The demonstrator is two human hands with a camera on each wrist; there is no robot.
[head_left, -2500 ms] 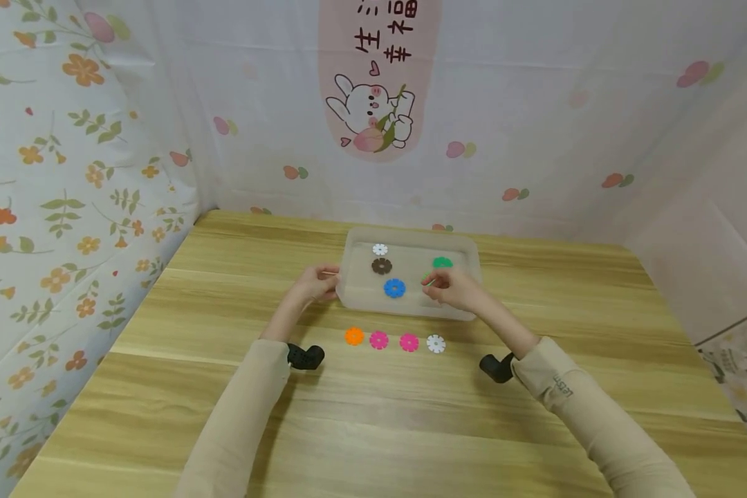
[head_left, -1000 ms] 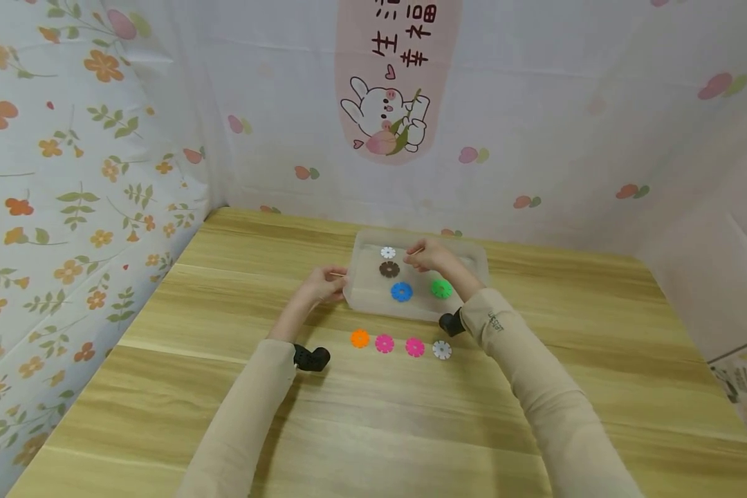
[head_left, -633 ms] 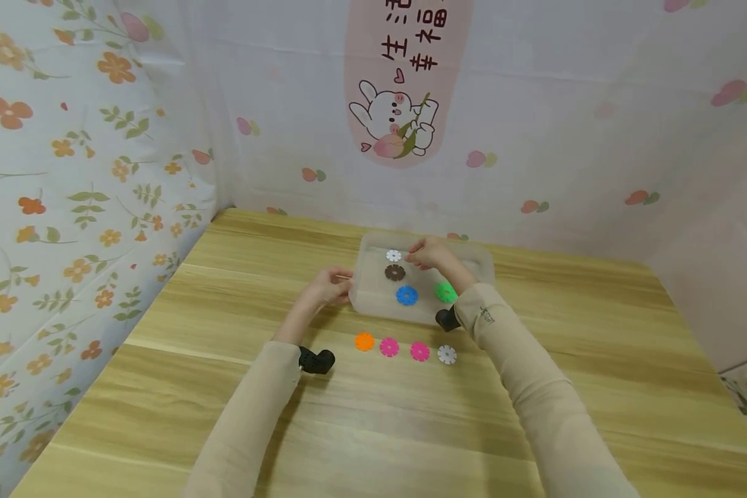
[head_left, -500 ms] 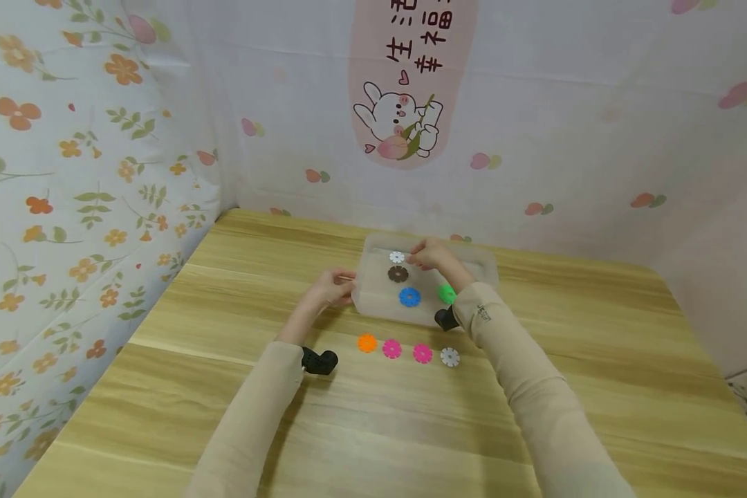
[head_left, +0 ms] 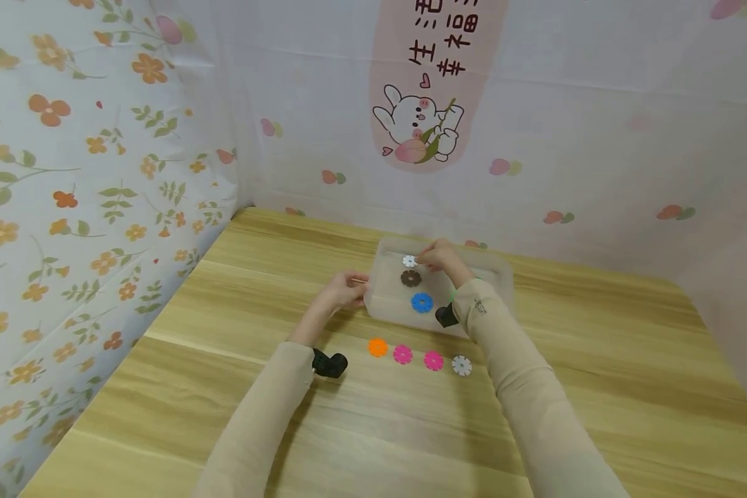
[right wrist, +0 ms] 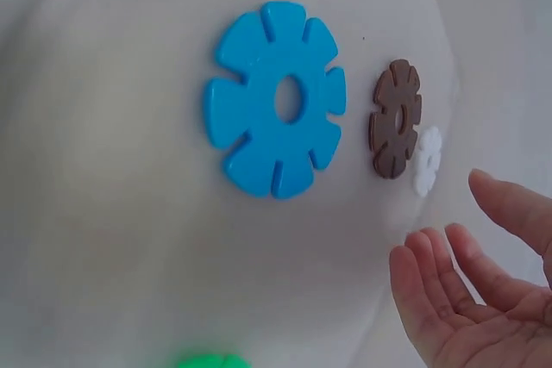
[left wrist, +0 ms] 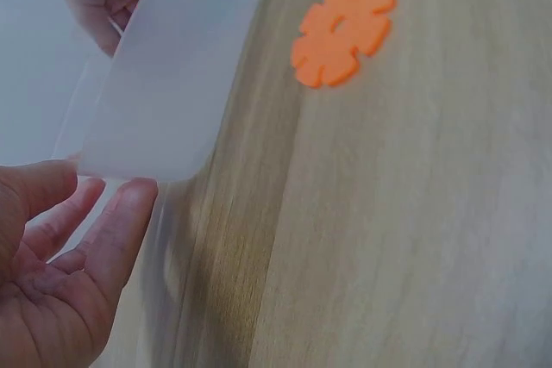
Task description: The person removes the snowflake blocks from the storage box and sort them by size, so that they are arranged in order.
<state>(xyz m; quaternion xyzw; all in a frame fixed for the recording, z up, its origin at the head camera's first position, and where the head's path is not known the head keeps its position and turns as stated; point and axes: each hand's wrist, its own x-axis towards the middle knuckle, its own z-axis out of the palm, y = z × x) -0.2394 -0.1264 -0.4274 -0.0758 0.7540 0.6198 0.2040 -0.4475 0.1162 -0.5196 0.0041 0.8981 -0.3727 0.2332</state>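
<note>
My left hand [head_left: 346, 291] grips the left end of a translucent plastic tray [head_left: 398, 321], thumb at the rim and fingers against the outer wall. Over the tray, my right hand [head_left: 442, 259] reaches to a small white notched disc [right wrist: 429, 161] at the back left. Its thumb and fingers are apart in the right wrist view, and nothing shows between them. In front of that disc lie a brown notched disc [right wrist: 385, 122] and a larger blue one [right wrist: 233, 114]. A green disc [right wrist: 211, 361] is cut off by that view's lower edge; the right sleeve mostly covers it in the head view.
On the wooden table in front of the tray is a row of notched discs: orange [head_left: 372, 348], two pink [head_left: 397, 355], and white [head_left: 456, 366]. A printed cloth [head_left: 324, 124] hangs behind the table. Each wrist carries a black camera mount [head_left: 331, 365].
My right hand has moved from the green discs at the tray's right to the white disc at the back left. My left hand keeps its place. The head view has swung left.
</note>
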